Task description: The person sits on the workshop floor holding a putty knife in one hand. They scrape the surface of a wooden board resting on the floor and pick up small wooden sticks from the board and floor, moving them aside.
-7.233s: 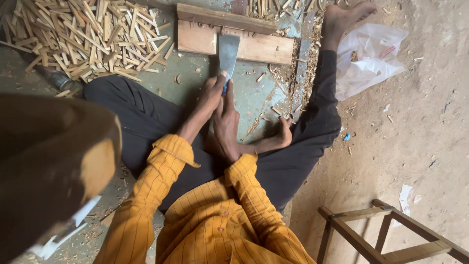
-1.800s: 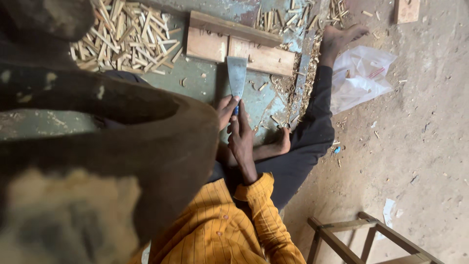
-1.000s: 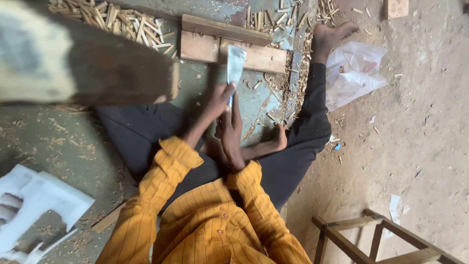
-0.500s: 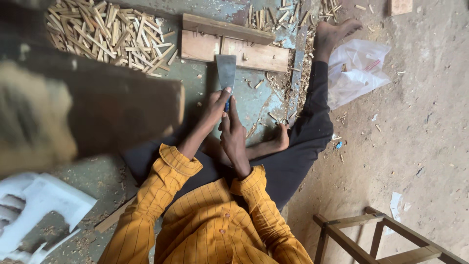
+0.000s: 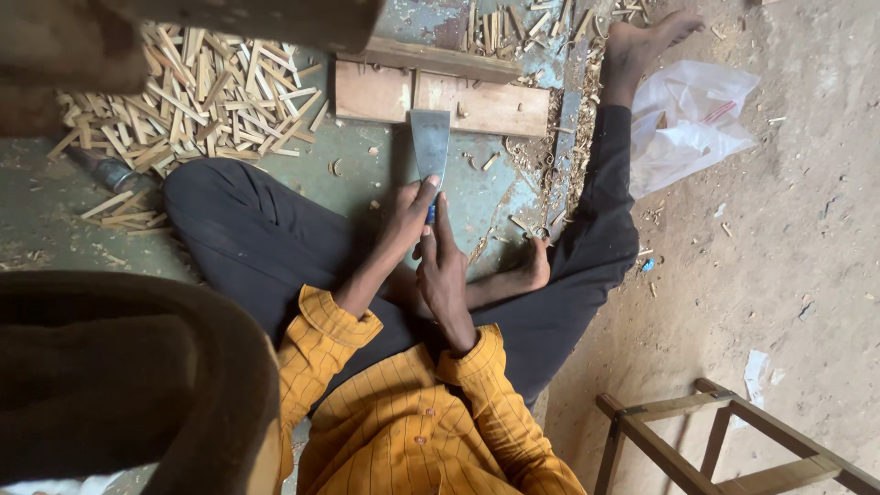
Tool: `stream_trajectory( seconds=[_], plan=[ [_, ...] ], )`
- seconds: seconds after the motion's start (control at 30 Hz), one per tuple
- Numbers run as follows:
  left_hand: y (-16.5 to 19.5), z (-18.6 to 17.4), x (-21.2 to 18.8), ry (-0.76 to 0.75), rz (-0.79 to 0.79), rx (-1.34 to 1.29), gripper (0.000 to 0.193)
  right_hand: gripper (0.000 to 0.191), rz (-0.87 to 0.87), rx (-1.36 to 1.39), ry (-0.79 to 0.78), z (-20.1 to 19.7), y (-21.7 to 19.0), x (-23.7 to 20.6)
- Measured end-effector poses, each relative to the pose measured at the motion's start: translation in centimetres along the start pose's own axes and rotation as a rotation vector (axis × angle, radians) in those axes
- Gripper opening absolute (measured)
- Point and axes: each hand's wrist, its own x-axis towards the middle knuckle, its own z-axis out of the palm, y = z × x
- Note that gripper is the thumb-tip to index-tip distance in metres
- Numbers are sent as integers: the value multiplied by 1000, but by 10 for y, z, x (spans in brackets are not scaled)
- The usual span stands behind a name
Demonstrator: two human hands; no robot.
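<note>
Between the seated person's legs, both hands close on one tool. Left hand [image 5: 408,211] wraps the handle of the blade [image 5: 430,142], fingers fully curled. Right hand [image 5: 443,266] lies just behind it, fingers extended along the handle and pressing against it. The blade is a broad, flat metal chisel; its edge points away from the body and meets the near face of the block [image 5: 440,92], a pale wooden piece lying across the floor [image 5: 367,179].

Risk, as judged: the edge could skid sideways off the block face if pressure is uneven, since both hands sit close behind the steel. The folded foot [image 5: 534,266] lies just right of the hands, within reach of a slip.

Surroundings: a heap of split sticks [image 5: 183,92] lies left of the block, more chips [image 5: 541,151] to its right. A plastic bag [image 5: 687,124] rests beside the outstretched leg. A wooden frame [image 5: 706,440] stands well apart. Dark, blurred objects at the left block part of the view.
</note>
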Motion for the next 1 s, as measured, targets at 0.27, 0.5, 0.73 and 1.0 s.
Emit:
stream_trajectory(
  seconds=[0.27, 0.5, 0.73, 1.0],
  plan=[
    [-8, -2, 13, 23, 29, 69, 53, 59, -90, -131, 13, -1, 7, 11],
    [-5, -9, 41, 51, 43, 20, 51, 55, -345, -184, 89, 11, 21, 43],
    [-2, -15, 75, 69, 80, 133, 53, 61, -51, -10, 13, 15, 16, 57],
    [-2, -32, 56, 303, 413, 229, 28, 58, -167, 456, -75, -39, 50, -17]
  ],
)
